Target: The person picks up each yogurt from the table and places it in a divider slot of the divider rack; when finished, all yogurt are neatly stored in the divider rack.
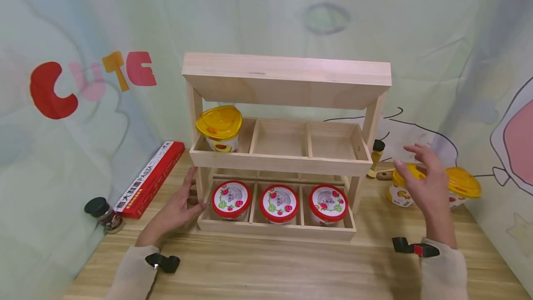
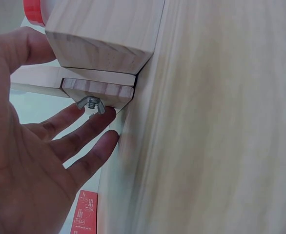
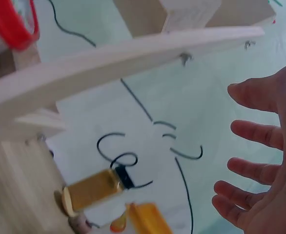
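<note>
A two-tier wooden rack [image 1: 283,165] stands on the table. My left hand [image 1: 179,207] touches its lower left side, the thumb at the tray's corner and the fingers beside a metal wing nut [image 2: 91,103]. In the upper tray's left compartment sits a cup with a yellow lid [image 1: 220,124]; the middle and right compartments hold nothing. The lower tray has three red-lidded cups [image 1: 279,203], one per compartment. Right of the rack, my right hand [image 1: 429,182] is raised with fingers spread, holding nothing. It overlaps two more yellow-lidded cups [image 1: 463,183] in the head view.
Behind the rack's right side stand a black-capped spice bottle [image 1: 376,153] and a wooden-handled utensil [image 1: 385,175]. At left lie a red pasta box [image 1: 151,179] and a dark-capped jar [image 1: 106,216]. Printed curtains [image 1: 266,8] enclose the table [image 1: 258,267] at the back and sides.
</note>
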The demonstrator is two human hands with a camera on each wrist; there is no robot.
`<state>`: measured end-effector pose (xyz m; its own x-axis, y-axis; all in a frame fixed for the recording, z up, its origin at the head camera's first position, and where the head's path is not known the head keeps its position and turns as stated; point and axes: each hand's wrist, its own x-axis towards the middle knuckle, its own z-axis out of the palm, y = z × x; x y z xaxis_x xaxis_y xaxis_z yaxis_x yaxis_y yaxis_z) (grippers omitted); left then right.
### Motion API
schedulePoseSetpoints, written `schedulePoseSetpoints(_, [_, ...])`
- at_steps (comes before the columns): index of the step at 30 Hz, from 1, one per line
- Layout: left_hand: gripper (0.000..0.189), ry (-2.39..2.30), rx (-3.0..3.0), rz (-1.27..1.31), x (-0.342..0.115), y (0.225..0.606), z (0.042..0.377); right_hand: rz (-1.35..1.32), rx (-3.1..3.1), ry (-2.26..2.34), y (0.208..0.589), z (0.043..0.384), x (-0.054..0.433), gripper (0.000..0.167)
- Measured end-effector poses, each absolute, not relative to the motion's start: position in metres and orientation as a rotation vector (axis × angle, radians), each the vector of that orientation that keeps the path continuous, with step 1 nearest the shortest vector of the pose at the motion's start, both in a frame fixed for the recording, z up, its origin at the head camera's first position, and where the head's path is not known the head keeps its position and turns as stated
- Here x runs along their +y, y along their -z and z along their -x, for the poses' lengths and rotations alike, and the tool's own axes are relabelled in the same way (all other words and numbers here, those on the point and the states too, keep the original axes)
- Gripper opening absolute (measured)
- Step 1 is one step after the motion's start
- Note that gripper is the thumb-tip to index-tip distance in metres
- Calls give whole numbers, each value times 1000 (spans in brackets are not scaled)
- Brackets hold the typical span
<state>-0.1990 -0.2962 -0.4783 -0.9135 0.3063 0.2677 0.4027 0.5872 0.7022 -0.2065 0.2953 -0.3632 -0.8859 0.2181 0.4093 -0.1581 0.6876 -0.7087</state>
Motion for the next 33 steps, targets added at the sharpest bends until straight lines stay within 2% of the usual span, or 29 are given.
schedulePoseSetpoints(7, [119, 1229, -2703, 588, -297, 481, 201, 115, -2544, -1008, 382, 213, 316, 59])
schedulePoseSetpoints(18, [120, 1230, -2713, 570, -297, 482, 201, 40, -2638, -907, 404, 218, 335, 57])
schedulePoseSetpoints(25, [120, 1239, -2720, 560, -297, 481, 201, 130, -2723, -895, 413, 219, 341, 60])
schedulePoseSetpoints(33, [120, 1224, -2716, 571, -296, 481, 201, 171, -2677, -985, 429, 220, 345, 53])
